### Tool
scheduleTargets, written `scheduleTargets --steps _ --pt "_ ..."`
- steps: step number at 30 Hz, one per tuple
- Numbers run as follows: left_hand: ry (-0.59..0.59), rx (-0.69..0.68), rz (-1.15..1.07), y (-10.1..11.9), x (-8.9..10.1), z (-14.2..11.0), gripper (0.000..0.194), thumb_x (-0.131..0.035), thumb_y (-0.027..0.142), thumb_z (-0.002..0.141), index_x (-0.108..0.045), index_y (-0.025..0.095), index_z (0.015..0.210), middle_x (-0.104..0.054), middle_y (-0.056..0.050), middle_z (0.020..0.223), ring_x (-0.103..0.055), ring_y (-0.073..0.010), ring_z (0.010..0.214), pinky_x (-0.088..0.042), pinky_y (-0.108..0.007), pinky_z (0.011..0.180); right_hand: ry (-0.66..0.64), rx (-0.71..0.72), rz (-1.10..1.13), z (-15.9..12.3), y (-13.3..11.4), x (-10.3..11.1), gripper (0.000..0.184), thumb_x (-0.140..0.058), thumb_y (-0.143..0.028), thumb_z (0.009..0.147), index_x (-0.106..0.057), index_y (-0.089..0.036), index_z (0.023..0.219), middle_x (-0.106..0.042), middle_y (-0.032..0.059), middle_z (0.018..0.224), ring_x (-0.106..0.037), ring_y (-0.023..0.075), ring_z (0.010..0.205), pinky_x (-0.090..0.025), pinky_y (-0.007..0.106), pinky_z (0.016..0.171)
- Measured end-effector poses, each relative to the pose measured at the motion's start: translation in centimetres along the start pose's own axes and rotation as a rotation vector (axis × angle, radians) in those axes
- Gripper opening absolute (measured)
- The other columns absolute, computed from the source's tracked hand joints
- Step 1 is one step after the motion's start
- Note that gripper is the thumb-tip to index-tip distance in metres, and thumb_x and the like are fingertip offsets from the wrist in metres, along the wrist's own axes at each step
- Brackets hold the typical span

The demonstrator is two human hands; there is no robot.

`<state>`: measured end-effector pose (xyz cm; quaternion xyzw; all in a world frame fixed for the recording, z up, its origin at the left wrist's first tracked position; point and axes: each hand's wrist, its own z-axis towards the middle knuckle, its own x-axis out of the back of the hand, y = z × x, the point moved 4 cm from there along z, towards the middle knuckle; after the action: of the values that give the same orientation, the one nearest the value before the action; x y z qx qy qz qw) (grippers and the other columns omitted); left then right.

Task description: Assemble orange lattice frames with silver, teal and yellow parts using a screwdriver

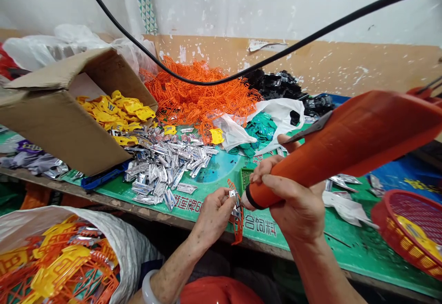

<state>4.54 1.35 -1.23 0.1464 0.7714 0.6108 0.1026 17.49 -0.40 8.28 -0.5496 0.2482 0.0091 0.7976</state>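
Observation:
My left hand [214,215] pinches an orange plastic frame [238,231] with a silver part [234,196] on it, at the front edge of the bench. My right hand [302,207] is wrapped round a large orange-red electric screwdriver [348,140], tilted with its nose down to the left. The nose is close to the silver part; whether the bit touches it is hidden. A small green basket [246,177] sits just behind. Loose shiny silver parts [160,170] lie heaped to the left of my hands.
A tipped cardboard box [65,131] holds yellow parts [119,110]. Behind are piles of orange frames [203,94] and black parts [279,85], plus green pieces [258,131] in a white bag. A red basket [386,230] stands right, a full sack [129,244] front left. A black cable [214,83] hangs across.

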Motion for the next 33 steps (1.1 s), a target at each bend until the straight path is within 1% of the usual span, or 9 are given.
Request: scheduleTargets --steps 3,5,8,10,13,17,21,27,33 --pt "-0.004 0.019 -0.118 -0.1 -0.1 -0.1 0.027 -0.058 0.041 0.077 -0.061 0.016 0.085 -0.06 0.001 0.068 -0.057 -0.0149 0.062 -0.048 -0.025 0.056 0.03 -0.013 0.037 -0.1 -0.1 -0.1 0.012 -0.071 -0.017 0.059 -0.064 -0.019 0.068 -0.06 -0.0021 0.062 -0.054 0.0146 0.056 -0.046 0.035 0.059" --pt "0.0 0.049 -0.191 -0.1 -0.1 -0.2 0.028 -0.061 0.041 0.075 -0.062 0.015 0.086 -0.061 0.002 0.067 -0.055 -0.0122 0.057 -0.044 -0.022 0.052 0.041 -0.01 0.063 -0.2 -0.3 -0.2 0.019 -0.071 -0.017 0.059 -0.065 -0.02 0.076 -0.06 -0.0025 0.063 -0.054 0.0149 0.057 -0.047 0.035 0.059" --pt "-0.003 0.129 -0.281 -0.5 -0.3 -0.5 0.026 -0.064 0.038 0.073 -0.062 0.014 0.084 -0.057 0.005 0.057 -0.041 -0.0058 0.041 -0.029 -0.017 0.04 0.026 -0.011 0.118 -0.4 -0.5 -0.3 0.032 -0.069 -0.016 0.06 -0.064 -0.023 0.091 -0.06 -0.003 0.065 -0.055 0.0155 0.058 -0.047 0.034 0.059" --pt "-0.019 0.181 -0.325 -0.9 -0.4 -0.6 0.025 -0.065 0.036 0.071 -0.062 0.014 0.082 -0.053 0.006 0.049 -0.031 -0.0032 0.034 -0.018 -0.017 0.036 0.0 -0.005 0.147 -0.5 -0.5 -0.4 0.037 -0.068 -0.015 0.061 -0.063 -0.024 0.096 -0.059 -0.0032 0.065 -0.055 0.0151 0.059 -0.048 0.034 0.06" --pt "-0.05 0.227 -0.375 -1.5 -0.5 -0.6 0.022 -0.064 0.035 0.07 -0.061 0.014 0.077 -0.052 0.006 0.045 -0.026 -0.0016 0.031 -0.011 -0.019 0.035 -0.045 -0.004 0.18 -0.5 -0.6 -0.5 0.038 -0.066 -0.014 0.062 -0.063 -0.026 0.099 -0.059 -0.0035 0.065 -0.055 0.0141 0.059 -0.048 0.033 0.062" --pt "-0.085 0.252 -0.442 -2.0 -0.5 -0.5 0.021 -0.065 0.033 0.07 -0.06 0.014 0.075 -0.051 0.006 0.046 -0.027 -0.0013 0.03 -0.011 -0.019 0.034 -0.065 -0.021 0.206 -0.6 -0.7 -0.5 0.042 -0.065 -0.013 0.063 -0.062 -0.028 0.102 -0.061 -0.0034 0.065 -0.056 0.014 0.06 -0.049 0.032 0.063" --pt "-0.101 0.237 -0.451 -2.1 -0.5 -0.5 0.023 -0.065 0.036 0.072 -0.06 0.013 0.077 -0.051 0.006 0.048 -0.027 -0.0014 0.032 -0.01 -0.019 0.034 -0.057 -0.021 0.212 -0.7 -0.7 -0.3 0.043 -0.064 -0.012 0.064 -0.062 -0.029 0.103 -0.061 -0.0029 0.066 -0.055 0.0141 0.061 -0.05 0.033 0.064" --pt "-0.035 0.176 -0.368 -1.2 -0.5 -0.7 0.03 -0.064 0.041 0.073 -0.064 0.012 0.082 -0.055 0.005 0.051 -0.025 -0.0015 0.032 -0.014 -0.019 0.035 -0.074 -0.01 0.2 -0.8 -0.7 -0.2 0.038 -0.063 -0.012 0.066 -0.062 -0.028 0.1 -0.06 -0.0021 0.067 -0.056 0.0139 0.061 -0.05 0.033 0.065" --pt "-0.001 0.15 -0.357 -0.5 -0.5 -1.0 0.028 -0.065 0.04 0.072 -0.065 0.013 0.081 -0.055 0.005 0.054 -0.029 -0.0023 0.034 -0.022 -0.019 0.038 -0.079 -0.005 0.195 -0.9 -0.7 -0.2 0.035 -0.064 -0.014 0.066 -0.061 -0.028 0.098 -0.06 -0.0025 0.067 -0.055 0.0133 0.062 -0.051 0.033 0.068"
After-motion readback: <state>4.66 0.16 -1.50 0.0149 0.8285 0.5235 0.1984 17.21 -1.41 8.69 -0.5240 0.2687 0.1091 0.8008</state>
